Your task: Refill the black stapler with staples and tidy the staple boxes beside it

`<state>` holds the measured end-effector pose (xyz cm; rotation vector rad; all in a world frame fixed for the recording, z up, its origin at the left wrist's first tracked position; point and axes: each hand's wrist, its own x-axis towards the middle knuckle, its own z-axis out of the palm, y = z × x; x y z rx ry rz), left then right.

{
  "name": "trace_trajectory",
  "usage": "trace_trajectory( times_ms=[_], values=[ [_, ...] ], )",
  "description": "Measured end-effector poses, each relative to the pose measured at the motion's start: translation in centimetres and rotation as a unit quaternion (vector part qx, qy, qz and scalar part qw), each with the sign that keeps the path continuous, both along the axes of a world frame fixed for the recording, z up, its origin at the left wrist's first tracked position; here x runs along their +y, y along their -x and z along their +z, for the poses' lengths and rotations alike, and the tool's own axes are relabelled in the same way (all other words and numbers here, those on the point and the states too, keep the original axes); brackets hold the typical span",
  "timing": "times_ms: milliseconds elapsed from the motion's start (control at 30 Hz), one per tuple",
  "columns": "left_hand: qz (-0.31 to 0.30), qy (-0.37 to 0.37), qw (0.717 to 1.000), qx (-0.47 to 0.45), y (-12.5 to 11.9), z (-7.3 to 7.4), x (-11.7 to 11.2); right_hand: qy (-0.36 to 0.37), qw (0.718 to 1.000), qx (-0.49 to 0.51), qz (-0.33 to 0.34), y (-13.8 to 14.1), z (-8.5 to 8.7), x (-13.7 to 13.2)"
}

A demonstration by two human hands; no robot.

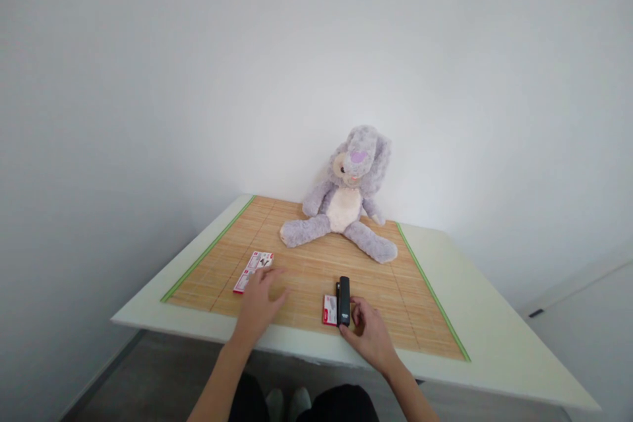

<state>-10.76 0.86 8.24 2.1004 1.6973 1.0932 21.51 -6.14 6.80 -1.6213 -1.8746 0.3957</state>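
My left hand (pixel 260 306) lies flat on the bamboo mat (pixel 306 270) with fingers stretched out, its tips at the near end of a red and white staple box (pixel 254 270). My right hand (pixel 368 333) rests near the mat's front edge, fingers curled against the near end of a black stapler (pixel 343 300). A second small red and white box (pixel 330 310) lies right beside the stapler on its left. Whether the right hand grips the stapler or only touches it is unclear.
A grey plush rabbit (pixel 346 201) sits at the back of the mat against the white wall. The mat has green edges and lies on a white table (pixel 489 336). My legs and feet show below the table's front edge.
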Motion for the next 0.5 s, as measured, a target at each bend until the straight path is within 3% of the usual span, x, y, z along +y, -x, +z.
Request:
trace_trajectory(
  times_ms=[100, 167, 300, 500],
  values=[
    [0.181, 0.015, 0.982, 0.051, 4.6, -0.8, 0.7, 0.002, 1.0, 0.004, 0.001, 0.0, 0.0, 0.1],
    [0.226, 0.039, 0.969, 0.089, 6.4, -1.5, 0.8, 0.001, 1.0, 0.004, 0.0, 0.0, -0.1, 0.1],
    [0.209, 0.06, 0.965, 0.15, 7.2, -2.3, 0.6, 0.003, 1.0, 0.004, -0.003, -0.1, -0.2, 0.1],
    [0.192, 0.054, 0.966, 0.166, 6.7, -2.0, 0.4, 0.002, 1.0, 0.004, -0.003, -0.1, -0.1, 0.0]
  ],
)
